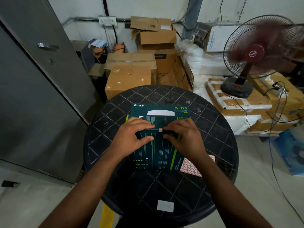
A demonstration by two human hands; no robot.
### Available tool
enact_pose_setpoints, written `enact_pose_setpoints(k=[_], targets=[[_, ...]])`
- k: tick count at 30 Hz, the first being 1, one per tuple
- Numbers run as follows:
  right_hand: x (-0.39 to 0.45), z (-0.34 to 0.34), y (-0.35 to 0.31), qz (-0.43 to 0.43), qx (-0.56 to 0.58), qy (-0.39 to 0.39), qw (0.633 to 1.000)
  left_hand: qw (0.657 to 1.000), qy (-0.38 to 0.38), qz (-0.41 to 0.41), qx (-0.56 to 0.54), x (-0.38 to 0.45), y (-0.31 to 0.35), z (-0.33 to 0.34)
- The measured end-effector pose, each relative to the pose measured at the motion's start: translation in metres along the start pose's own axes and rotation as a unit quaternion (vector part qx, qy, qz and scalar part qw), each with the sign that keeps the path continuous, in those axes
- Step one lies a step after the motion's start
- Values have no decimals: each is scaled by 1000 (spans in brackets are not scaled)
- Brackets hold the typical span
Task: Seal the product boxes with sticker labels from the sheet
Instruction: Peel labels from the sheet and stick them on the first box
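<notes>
Two hands press one sticker onto a box seam at frame centre.

Two teal Omada Wi-Fi 5 boxes lie stacked on the round black table, the upper box with its long axis running from frame bottom toward top. One small red-bordered sticker sits on its far edge. The left hand and right hand curl over that edge, fingers gripping the box beside the sticker. One sticker sheet lies lower right, partly under the box.
</notes>
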State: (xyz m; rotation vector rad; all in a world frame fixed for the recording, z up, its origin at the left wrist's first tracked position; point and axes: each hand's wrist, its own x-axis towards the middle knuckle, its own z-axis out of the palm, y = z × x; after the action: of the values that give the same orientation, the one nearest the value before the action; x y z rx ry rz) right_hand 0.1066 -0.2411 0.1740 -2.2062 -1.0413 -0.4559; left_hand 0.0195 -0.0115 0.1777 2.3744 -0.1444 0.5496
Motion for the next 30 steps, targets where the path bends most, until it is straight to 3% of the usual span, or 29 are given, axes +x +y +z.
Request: enact_pose_setpoints(k=[5,7,11,14,17,30], targets=[[0,14,-3,-12,-21,57,998,993,73,22,85,2,7,23],[0,15,-2,-13,-20,63,998,993,97,27,58,0,7,26],[-2,10,1,19,-23,52,998,997,71,20,9,-1,2,15],[-11,0,20,83,-41,50,994,996,88,-33,-7,-6,-19,-3],[-19,-7,36,136,24,56,989,988,104,-93,-69,-16,-37,-13],[-21,4,14,185,-12,48,982,946,138,-178,-234,-23,-42,-8]])
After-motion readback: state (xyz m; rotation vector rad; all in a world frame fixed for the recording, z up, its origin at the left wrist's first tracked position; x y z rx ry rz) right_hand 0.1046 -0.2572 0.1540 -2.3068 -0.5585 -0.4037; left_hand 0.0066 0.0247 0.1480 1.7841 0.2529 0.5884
